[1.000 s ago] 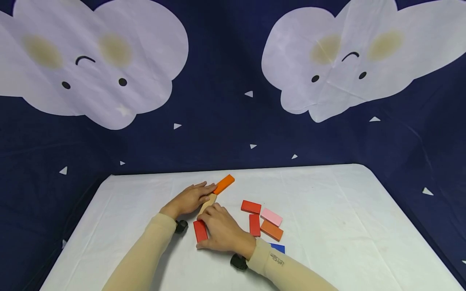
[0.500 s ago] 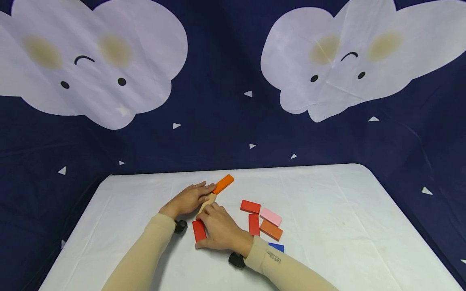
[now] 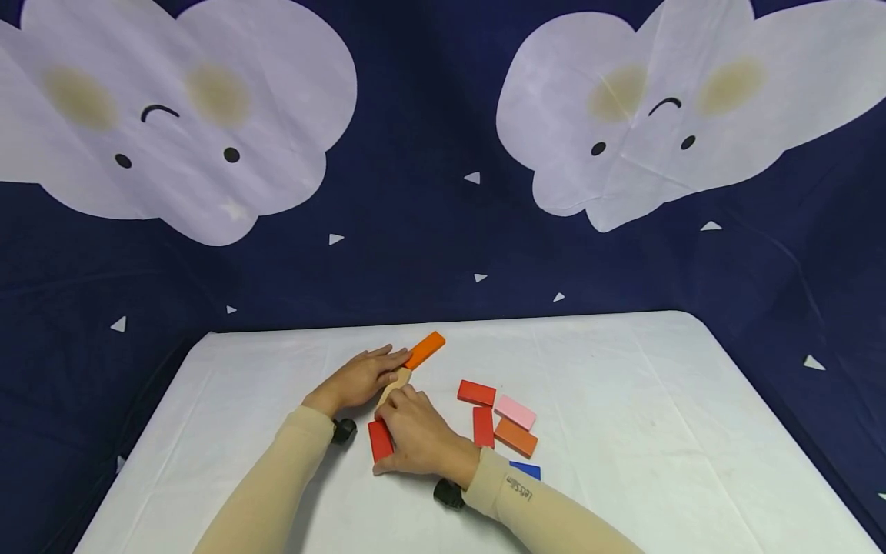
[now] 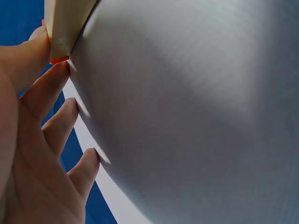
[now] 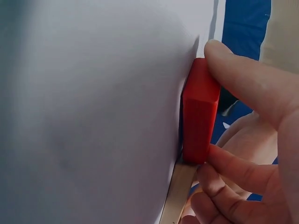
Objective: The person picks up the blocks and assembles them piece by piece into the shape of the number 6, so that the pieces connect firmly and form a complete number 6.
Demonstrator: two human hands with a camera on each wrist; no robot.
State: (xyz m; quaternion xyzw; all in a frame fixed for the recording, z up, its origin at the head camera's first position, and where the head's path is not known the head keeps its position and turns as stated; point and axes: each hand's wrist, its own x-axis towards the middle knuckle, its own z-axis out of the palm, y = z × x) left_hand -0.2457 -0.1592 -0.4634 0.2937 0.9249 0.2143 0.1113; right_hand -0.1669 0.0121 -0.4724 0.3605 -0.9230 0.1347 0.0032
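Note:
My right hand point(image 3: 425, 438) holds a red block point(image 3: 380, 441) flat on the table by its two ends, thumb at the near end and fingers at the far end. In the right wrist view the red block point(image 5: 201, 109) meets a plain wooden block point(image 5: 180, 193). My left hand point(image 3: 361, 376) lies with fairly straight fingers along the left side of the wooden block point(image 3: 395, 385) and an orange block point(image 3: 425, 350). In the left wrist view its thumb touches the wooden block point(image 4: 67, 28), and the other fingers are spread. The blocks form a bent line, partly hidden by the hands.
Right of the hands lie two red blocks point(image 3: 477, 393), a pink block point(image 3: 515, 412) and a dark orange block point(image 3: 515, 438). A blue block point(image 3: 526, 470) is partly behind the right sleeve. The white tabletop point(image 3: 657, 431) ends at a dark blue cloud-patterned cloth point(image 3: 415, 254).
The red block and the right thumb have shifted very slightly. The left hand and the other blocks stay where they were.

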